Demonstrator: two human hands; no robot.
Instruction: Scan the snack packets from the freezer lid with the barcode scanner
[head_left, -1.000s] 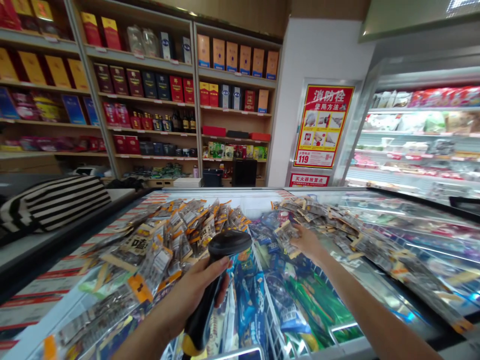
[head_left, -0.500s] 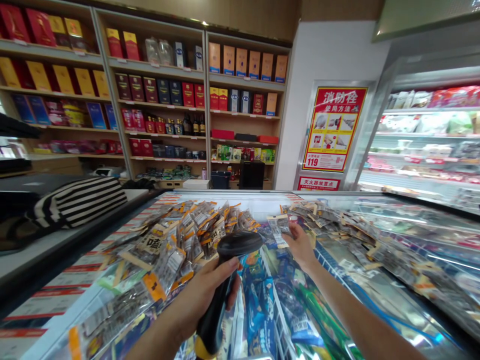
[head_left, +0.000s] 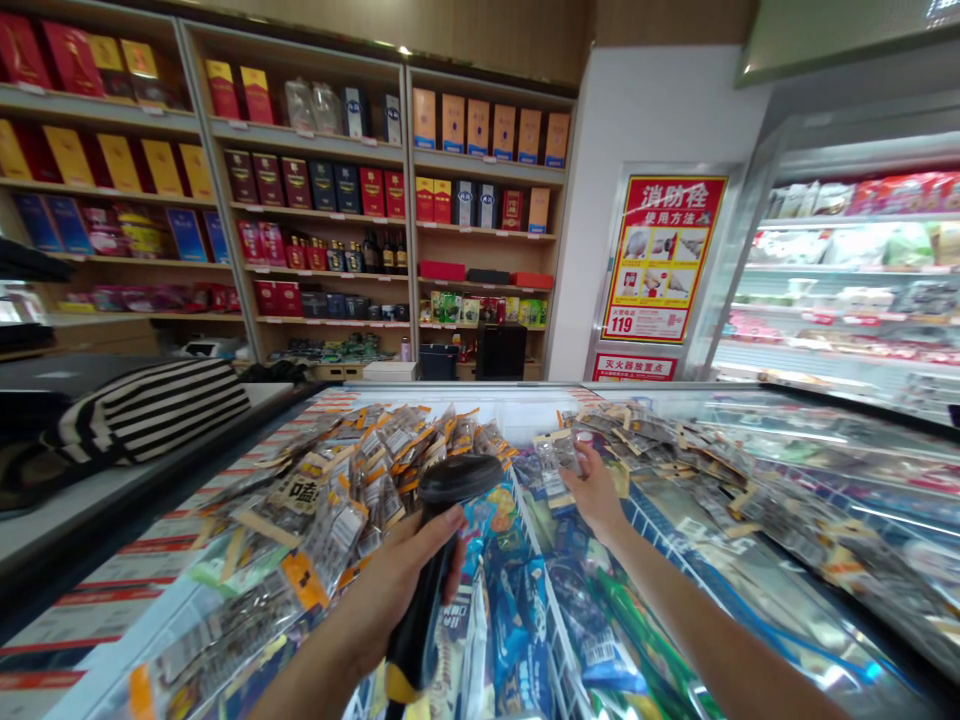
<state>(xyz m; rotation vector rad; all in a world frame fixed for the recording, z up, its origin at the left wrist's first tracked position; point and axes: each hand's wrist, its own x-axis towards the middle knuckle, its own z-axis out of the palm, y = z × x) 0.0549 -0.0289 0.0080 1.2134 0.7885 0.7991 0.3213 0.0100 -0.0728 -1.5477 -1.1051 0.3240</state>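
My left hand (head_left: 409,580) is wrapped round the handle of a black barcode scanner (head_left: 459,480) with a yellow patch near its base. The scanner's head points away from me, over the chest freezer. My right hand (head_left: 596,490) pinches a small clear snack packet (head_left: 555,462) by its right side, with a pale label facing me. Left of the scanner lies a heap of snack packets (head_left: 375,460) with orange and tan ends. A second pile of packets (head_left: 637,435) spreads beyond my right hand across the freezer's glass.
Beneath my hands, a white wire divider (head_left: 551,610) separates blue ice-cream packages (head_left: 517,620) from green ones (head_left: 637,620). A striped bag (head_left: 161,405) rests on the left counter. Shelves of boxes (head_left: 330,185) stand behind, and a lit refrigerated case (head_left: 855,270) is at right.
The scanner and my left hand have shifted slightly left and forward-tilted little. The packet in my right hand has turned slightly, its lower edge now lower.
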